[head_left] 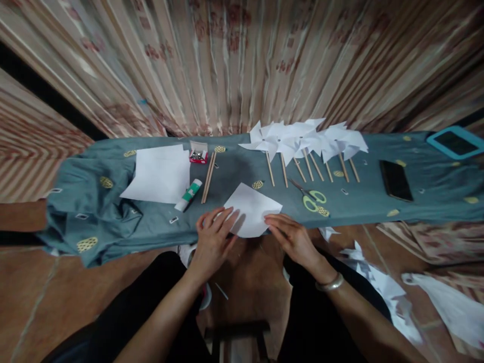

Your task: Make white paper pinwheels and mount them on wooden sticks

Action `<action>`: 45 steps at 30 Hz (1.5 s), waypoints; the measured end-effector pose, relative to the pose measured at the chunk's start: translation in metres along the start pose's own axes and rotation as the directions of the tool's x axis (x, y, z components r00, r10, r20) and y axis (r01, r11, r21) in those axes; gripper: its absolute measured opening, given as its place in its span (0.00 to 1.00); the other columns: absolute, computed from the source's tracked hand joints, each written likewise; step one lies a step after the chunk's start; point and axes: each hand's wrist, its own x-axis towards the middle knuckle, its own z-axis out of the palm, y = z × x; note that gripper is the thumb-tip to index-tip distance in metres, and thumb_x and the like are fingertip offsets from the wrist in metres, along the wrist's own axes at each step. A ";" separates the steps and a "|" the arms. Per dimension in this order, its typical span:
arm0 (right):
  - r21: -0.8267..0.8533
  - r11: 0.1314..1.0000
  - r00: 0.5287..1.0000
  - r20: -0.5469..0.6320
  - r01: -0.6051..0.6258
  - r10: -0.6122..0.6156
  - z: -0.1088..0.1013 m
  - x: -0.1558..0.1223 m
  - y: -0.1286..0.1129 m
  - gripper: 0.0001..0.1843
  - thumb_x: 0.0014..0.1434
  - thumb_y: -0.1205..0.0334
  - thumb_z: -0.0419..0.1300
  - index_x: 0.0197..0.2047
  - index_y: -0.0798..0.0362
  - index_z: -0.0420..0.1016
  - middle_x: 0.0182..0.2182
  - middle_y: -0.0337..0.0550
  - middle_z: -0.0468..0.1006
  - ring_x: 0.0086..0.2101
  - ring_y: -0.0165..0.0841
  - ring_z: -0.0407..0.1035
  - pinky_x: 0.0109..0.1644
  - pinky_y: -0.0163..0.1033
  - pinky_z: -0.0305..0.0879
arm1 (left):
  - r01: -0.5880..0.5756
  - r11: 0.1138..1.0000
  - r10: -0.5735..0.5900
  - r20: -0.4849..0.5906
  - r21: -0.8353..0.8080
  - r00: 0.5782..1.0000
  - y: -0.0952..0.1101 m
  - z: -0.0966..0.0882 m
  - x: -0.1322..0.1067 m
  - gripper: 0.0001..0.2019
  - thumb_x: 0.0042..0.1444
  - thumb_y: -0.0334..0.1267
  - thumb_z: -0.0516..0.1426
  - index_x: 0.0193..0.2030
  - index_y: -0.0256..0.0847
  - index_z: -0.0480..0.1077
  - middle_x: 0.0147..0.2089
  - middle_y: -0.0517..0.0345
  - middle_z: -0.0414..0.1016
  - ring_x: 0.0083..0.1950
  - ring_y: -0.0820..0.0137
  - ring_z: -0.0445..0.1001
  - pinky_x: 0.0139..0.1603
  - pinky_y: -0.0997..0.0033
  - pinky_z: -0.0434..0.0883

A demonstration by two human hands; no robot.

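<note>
A white sheet of paper (252,209) is at the near edge of the cloth-covered table, one corner pointing away from me. My left hand (214,242) holds its left side, the fingers slightly apart over the edge and the thumb low by the near side. At the right corner, my right hand (293,239) pinches the same sheet between thumb and fingers. Green-handled scissors (310,196) lie to the right of the sheet. Left of it are thin wooden sticks (208,177) and a green and white glue stick (189,195).
Several white paper pinwheels (302,138) on wooden sticks lie along the back. More white paper (162,174) and a small red box of metal pieces (198,153) are at left. A phone (396,180) and blue-framed tablet (456,142) are at right. Paper scraps (378,285) litter the floor.
</note>
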 end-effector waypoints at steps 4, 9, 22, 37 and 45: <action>0.036 0.998 0.998 -0.027 -0.061 0.062 -0.007 0.010 0.006 0.11 0.65 0.61 0.55 0.45 0.49 0.78 0.43 0.45 0.82 0.46 0.37 0.74 0.54 0.46 0.69 | 0.059 0.996 -0.052 0.097 -0.069 0.994 0.003 0.009 0.009 0.12 0.65 0.37 0.52 0.52 0.44 0.72 0.51 0.52 0.79 0.54 0.62 0.73 0.60 0.50 0.57; 0.026 0.985 0.981 -0.093 -0.170 0.172 -0.002 0.043 0.012 0.10 0.62 0.60 0.57 0.42 0.50 0.80 0.39 0.45 0.82 0.43 0.39 0.73 0.51 0.45 0.68 | 0.154 0.981 -0.140 0.115 -0.116 0.983 -0.006 0.016 0.021 0.13 0.66 0.39 0.50 0.51 0.40 0.72 0.47 0.51 0.80 0.50 0.62 0.74 0.53 0.56 0.64; -0.083 0.923 0.908 -0.231 -0.376 0.349 0.029 0.073 0.027 0.12 0.58 0.61 0.58 0.41 0.51 0.81 0.37 0.47 0.83 0.41 0.42 0.74 0.49 0.46 0.69 | -0.127 0.992 0.127 0.017 0.006 0.992 0.007 0.025 0.018 0.26 0.64 0.30 0.49 0.68 0.38 0.52 0.67 0.41 0.62 0.72 0.58 0.53 0.68 0.49 0.57; -0.178 0.919 0.908 -0.301 -0.352 0.290 0.038 0.075 0.025 0.14 0.58 0.64 0.56 0.45 0.56 0.79 0.39 0.49 0.83 0.42 0.44 0.73 0.50 0.49 0.69 | -0.111 0.983 0.072 0.246 0.148 0.967 0.016 0.041 0.018 0.31 0.64 0.44 0.50 0.69 0.29 0.50 0.72 0.39 0.53 0.74 0.52 0.47 0.70 0.41 0.49; -0.220 0.911 0.910 -0.312 -0.348 0.273 0.041 0.075 0.024 0.13 0.59 0.64 0.55 0.45 0.54 0.78 0.38 0.49 0.82 0.42 0.44 0.72 0.48 0.49 0.69 | -0.098 0.982 0.050 0.273 0.164 0.961 0.016 0.040 0.019 0.30 0.65 0.46 0.49 0.68 0.30 0.53 0.71 0.41 0.54 0.73 0.53 0.48 0.70 0.41 0.50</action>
